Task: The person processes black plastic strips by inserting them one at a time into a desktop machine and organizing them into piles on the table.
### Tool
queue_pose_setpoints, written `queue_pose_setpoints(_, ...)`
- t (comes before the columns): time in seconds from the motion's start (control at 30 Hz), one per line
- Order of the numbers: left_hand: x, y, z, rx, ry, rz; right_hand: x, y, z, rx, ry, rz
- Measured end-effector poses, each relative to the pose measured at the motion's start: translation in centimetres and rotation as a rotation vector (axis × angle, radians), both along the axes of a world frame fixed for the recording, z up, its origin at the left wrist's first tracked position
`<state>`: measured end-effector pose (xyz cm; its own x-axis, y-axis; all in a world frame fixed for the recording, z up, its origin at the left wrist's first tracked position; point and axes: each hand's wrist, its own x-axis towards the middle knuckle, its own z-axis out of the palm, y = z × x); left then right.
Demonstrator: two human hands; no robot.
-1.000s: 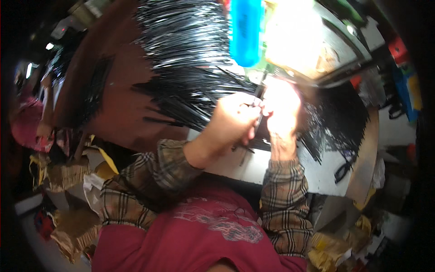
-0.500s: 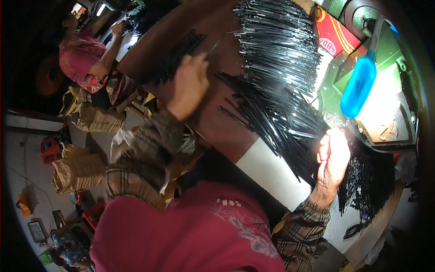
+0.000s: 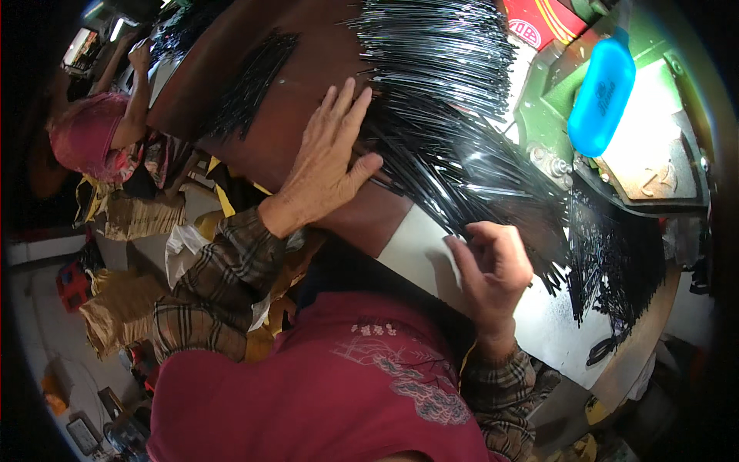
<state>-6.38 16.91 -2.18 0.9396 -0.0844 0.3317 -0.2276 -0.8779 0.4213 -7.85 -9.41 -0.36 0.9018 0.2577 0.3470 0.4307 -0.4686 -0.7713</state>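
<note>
My left hand (image 3: 327, 158) is open, fingers stretched out, over the brown tabletop (image 3: 315, 54) beside a heap of thin black rods (image 3: 462, 165). The rods look shiny and lie loosely crossed, and a denser, more even stack (image 3: 435, 58) of them is just behind. Close to the near ends of the loose rods, my right hand (image 3: 499, 266) has curled fingers with the thumb apart from them. Nothing shows in its grip, though the inner fingers are partly hidden.
A green machine (image 3: 562, 85) with a brightly lit plate stands on the right, a blue rounded piece (image 3: 603, 96) above it. More black rods (image 3: 616, 262) hang at the right edge. A smaller bunch (image 3: 254, 85) lies far left. A co-worker (image 3: 92, 138) sits beyond, near sacks (image 3: 123, 308).
My right hand has moved left and nearer, away from the machine side, its fingers now parted. The left hand, blurred before, is now spread beside the loose rods. The whole view has shifted.
</note>
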Motion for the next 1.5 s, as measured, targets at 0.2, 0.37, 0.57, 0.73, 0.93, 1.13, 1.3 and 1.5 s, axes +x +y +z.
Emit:
queue_pose_setpoints(0.2, -0.6, -3.9, -0.2, 0.171, 0.186, -0.080, 0.2, -0.4, -1.7, -0.206, -0.148, -0.011)
queue_pose_setpoints(0.37, -1.1, -5.9, 0.3, 0.235, 0.179, 0.050, 0.5, -0.1, -1.7, -0.198, -0.212, 0.002)
queue_pose_setpoints(0.57, -0.9, -6.2, -0.3, 0.204, 0.130, 0.049, -0.8, -5.1, -1.2, -0.077, -0.255, -0.194)
queue_pose_setpoints(0.73, -1.5, -5.5, -0.1, 0.013, 0.012, 0.026, -2.7, -13.5, -0.4, -0.089, -0.031, -0.689)
queue_pose_setpoints(0.93, -1.5, -6.0, 0.2, -0.073, 0.065, 0.022, -3.7, -16.8, -0.3, -0.206, -0.020, -0.722)
queue_pose_setpoints(1.13, -1.6, -6.0, 0.2, -0.043, 0.062, 0.030, -3.2, -17.4, -1.3, -0.382, -0.048, -0.666)
queue_pose_setpoints(1.3, -1.6, -5.8, -0.1, -0.029, 0.031, 0.034, -3.2, -17.5, -1.3, -0.390, -0.079, -0.686)
queue_pose_setpoints(1.5, -1.7, -5.6, -0.2, -0.031, 0.006, 0.024, -3.0, -17.9, -1.1, -0.476, -0.061, -0.627)
